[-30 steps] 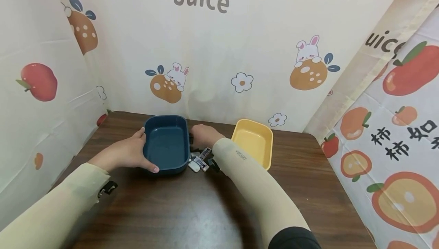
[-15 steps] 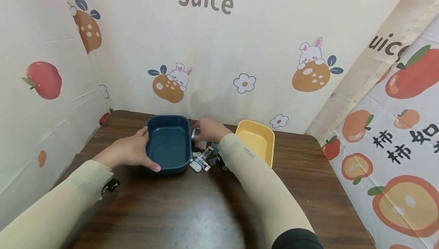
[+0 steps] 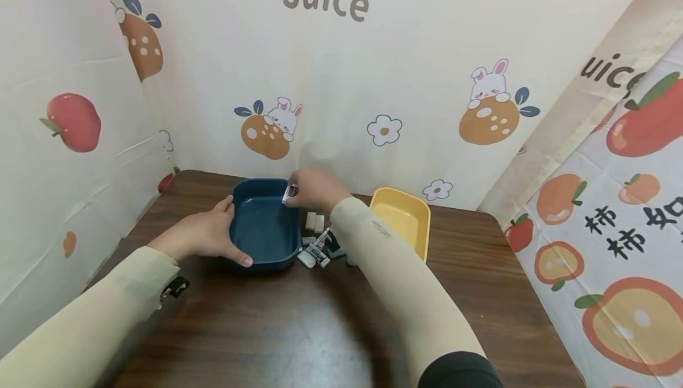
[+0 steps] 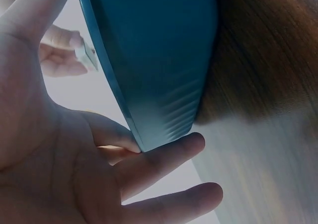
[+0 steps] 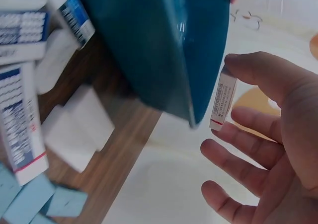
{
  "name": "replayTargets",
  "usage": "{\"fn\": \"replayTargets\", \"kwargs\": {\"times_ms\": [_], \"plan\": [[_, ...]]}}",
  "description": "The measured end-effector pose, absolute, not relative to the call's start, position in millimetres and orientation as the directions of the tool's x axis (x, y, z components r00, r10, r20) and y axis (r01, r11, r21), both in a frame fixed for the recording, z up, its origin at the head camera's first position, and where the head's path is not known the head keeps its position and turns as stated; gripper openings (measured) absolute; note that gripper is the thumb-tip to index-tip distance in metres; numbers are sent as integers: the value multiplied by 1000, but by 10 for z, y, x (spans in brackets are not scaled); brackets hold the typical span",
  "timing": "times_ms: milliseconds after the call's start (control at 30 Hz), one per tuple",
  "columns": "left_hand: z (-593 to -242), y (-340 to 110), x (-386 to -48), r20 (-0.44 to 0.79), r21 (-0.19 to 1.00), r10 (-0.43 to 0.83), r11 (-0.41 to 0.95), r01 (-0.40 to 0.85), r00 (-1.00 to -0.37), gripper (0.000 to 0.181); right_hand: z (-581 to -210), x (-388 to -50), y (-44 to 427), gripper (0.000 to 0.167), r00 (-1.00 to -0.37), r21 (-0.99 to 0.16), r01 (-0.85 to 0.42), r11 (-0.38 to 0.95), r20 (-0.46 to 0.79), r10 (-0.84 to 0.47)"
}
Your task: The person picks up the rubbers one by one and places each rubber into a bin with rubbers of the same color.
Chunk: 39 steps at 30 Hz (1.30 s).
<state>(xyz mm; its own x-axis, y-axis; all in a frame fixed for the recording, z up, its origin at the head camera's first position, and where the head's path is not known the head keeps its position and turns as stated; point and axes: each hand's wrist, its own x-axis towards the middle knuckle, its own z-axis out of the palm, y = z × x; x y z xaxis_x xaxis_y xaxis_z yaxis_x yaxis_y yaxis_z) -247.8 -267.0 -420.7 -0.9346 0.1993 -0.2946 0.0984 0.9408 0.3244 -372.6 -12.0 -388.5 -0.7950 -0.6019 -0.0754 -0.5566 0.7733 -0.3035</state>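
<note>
Mostly white block [image 5: 224, 101], printed, red-lined, pinched by right hand [image 3: 318, 190]

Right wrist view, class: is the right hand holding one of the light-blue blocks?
No: the right hand pinches a white printed block, while the light-blue blocks lie apart at the picture's lower left.

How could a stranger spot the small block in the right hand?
On the table, find the dark blue bin. By its far right corner, the right hand pinches a white block with printing and a thin red line. Only this one is held up; the other blocks lie beside the bin.
</note>
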Motion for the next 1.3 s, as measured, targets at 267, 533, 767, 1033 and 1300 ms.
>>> {"fn": "replayTargets", "kwargs": {"times_ms": [267, 533, 767, 1033, 1300], "plan": [[-4181, -2668, -2494, -309, 353, 220, 930, 103, -925, 164, -3880, -3718, -537, 25, -721, -261, -638, 724, -128, -681], [-4160, -2696, -2494, -260, 381, 266, 911, 155, -928, 156, -4062, -3692, -893, 19, -677, -266, -639, 722, -252, -691], [-4140, -2721, -2489, -292, 383, 281, 910, 157, -914, 155, -4125, -3584, -1034, 17, -655, -266, -638, 723, -306, -691], [-4148, -2719, -2481, -286, 415, 275, 899, 140, -918, 155, -4129, -3555, -1145, 15, -666, -246, -627, 739, -323, -673], [-4185, -2718, -2476, -280, 448, 280, 884, 133, -918, 155, -4188, -3569, -1291, 9, -644, -220, -622, 752, -403, -650]]}}
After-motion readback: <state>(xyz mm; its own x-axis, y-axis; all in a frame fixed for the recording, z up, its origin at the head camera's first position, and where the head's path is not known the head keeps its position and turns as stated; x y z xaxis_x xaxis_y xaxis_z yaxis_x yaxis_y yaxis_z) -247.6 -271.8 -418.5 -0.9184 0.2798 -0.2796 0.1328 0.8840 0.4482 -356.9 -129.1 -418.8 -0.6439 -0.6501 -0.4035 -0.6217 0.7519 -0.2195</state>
